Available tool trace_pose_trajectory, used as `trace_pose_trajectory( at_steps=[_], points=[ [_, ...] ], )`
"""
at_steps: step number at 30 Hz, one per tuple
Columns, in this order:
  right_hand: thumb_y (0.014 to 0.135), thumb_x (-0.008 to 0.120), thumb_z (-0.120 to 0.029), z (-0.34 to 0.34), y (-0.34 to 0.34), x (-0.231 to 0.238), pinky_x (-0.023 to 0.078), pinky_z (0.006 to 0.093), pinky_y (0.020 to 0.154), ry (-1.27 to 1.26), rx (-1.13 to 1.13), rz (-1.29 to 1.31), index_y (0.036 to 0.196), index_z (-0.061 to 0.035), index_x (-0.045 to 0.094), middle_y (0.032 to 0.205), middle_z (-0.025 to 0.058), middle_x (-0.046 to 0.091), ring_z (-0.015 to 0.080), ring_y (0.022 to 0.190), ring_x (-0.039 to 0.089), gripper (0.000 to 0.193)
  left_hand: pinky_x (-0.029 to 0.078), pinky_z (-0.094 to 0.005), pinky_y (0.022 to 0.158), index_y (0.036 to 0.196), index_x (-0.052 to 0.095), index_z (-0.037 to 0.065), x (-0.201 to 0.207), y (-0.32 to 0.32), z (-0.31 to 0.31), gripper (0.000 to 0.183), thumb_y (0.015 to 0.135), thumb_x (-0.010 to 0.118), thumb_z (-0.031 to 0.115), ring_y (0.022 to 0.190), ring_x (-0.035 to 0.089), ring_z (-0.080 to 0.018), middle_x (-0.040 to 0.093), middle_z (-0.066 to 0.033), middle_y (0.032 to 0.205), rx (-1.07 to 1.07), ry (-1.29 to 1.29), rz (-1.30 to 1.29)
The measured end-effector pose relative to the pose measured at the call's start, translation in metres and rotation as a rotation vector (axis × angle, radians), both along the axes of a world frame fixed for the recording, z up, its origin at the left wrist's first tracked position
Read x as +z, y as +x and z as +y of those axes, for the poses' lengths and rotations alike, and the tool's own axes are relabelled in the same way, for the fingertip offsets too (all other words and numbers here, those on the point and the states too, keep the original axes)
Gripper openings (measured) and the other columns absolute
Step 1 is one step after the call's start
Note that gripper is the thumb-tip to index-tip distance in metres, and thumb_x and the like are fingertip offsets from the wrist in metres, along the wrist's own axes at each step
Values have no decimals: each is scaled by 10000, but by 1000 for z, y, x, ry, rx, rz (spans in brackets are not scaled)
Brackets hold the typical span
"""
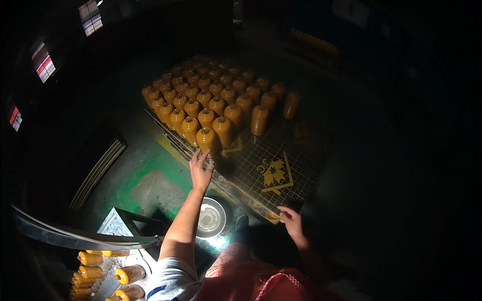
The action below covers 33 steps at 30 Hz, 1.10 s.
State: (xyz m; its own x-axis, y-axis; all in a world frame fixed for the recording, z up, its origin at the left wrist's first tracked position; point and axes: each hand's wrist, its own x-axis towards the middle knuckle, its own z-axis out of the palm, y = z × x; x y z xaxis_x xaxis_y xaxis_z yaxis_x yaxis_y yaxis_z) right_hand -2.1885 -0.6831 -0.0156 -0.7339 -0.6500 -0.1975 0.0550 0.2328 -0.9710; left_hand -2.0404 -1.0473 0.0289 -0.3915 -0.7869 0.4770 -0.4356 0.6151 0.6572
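My left hand [201,171] reaches forward to the nearest glossy orange-yellow cylinder [207,139], which stands upright and has a domed top with a small opening. The fingers are spread at its lower front; whether they touch it, I cannot tell. My right hand [292,223] hangs by the near corner of a dark, grid-patterned board [251,175], fingers stretched out and holding nothing. Close to its fingertips, a small yellow patch [273,214] shows at the board's edge.
Many like cylinders [203,98] stand in rows on the board's far part. Between my left arm and the board sits a round metal basin [211,218] on the floor. More cylinders lie on their sides on a stand [108,281] at lower left, behind a curved bar [75,236].
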Motion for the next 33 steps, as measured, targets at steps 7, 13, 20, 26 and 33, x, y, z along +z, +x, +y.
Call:
trace_pose_trajectory(
  at_steps=[7, 13, 20, 26, 33],
  points=[
    [824, 767, -137, -266, -146, 72, 403, 434, 1080, 52, 115, 804, 1344, -254, 622, 1493, 127, 413, 349, 1285, 460, 552, 321, -480, 1144, 1322, 636, 235, -11, -75, -96, 636, 728, 793, 72, 1358, 351, -428, 376, -220, 1491, 24, -19, -255],
    [800, 789, -190, -393, -224, 39, 324, 498, 1149, 189, 110, 908, 1297, -303, 634, 1564, 199, 250, 456, 1394, 238, 533, 345, -491, 1117, 1268, 669, 233, -3, -84, -98, 602, 704, 845, 121, 1322, 372, -438, 386, -216, 1475, 1, -13, -214],
    [779, 806, -189, -370, -233, 32, 425, 455, 1076, 120, 95, 887, 1207, -346, 674, 1485, 126, 352, 406, 1328, 357, 474, 453, -439, 1036, 1174, 716, 294, -9, -79, -94, 509, 697, 858, 191, 1267, 436, -358, 476, -103, 1403, 23, -113, -256],
    [806, 769, -94, -285, -241, -6, 434, 385, 1023, -207, -42, 552, 1230, -114, 674, 1288, 109, 497, 289, 1184, 493, 435, 445, -359, 1034, 1214, 689, 73, -37, -2, -31, 498, 738, 832, 99, 1217, 522, -260, 508, -127, 1340, 100, 329, 319],
    [968, 611, -371, -233, -127, 6, 477, 585, 929, -141, 67, -636, 1415, -254, 527, 1292, 5, 541, 214, 1191, 538, 470, 518, -456, 981, 1467, 437, 97, -22, 94, 87, 613, 964, 627, 390, 1089, 636, -255, 610, -102, 1229, 240, 968, 1113]
  ],
)
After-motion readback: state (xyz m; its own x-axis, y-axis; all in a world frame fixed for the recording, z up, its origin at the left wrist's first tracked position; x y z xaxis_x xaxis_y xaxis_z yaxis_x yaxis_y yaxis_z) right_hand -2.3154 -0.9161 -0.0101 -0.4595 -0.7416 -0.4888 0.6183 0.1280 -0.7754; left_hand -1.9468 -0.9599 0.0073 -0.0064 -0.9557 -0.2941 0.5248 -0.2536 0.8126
